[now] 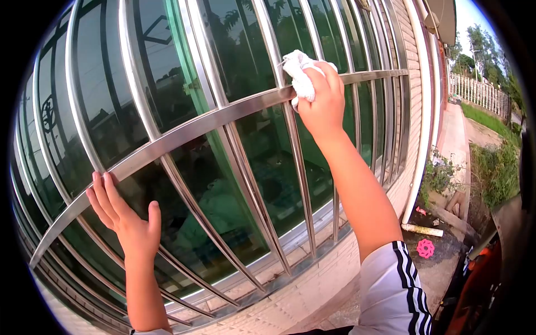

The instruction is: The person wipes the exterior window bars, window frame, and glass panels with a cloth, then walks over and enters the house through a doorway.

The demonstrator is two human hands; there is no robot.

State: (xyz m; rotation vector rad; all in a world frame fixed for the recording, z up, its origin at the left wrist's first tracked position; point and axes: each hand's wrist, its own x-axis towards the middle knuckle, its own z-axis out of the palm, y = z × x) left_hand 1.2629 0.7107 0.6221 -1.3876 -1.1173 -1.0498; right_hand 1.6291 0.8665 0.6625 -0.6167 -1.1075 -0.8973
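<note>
A metal window grille with shiny upright bars and a flat crossbar (195, 124) spans the view in front of green-tinted glass (245, 50). My right hand (322, 103) grips a crumpled white cloth (301, 70) against the crossbar, right of the middle, where an upright bar meets it. Part of the cloth is hidden behind my fingers. On the left, my left hand (127, 223) is open, its fingers stretched out and the tips touching the crossbar. Nothing is held in it.
A white drainpipe (427, 111) runs down the tiled wall beside the grille and ends in an elbow near the ground. A pink wheel-shaped object (425, 249) lies on the ground. Plants (444, 173), a path and a white fence (477, 92) stand farther right.
</note>
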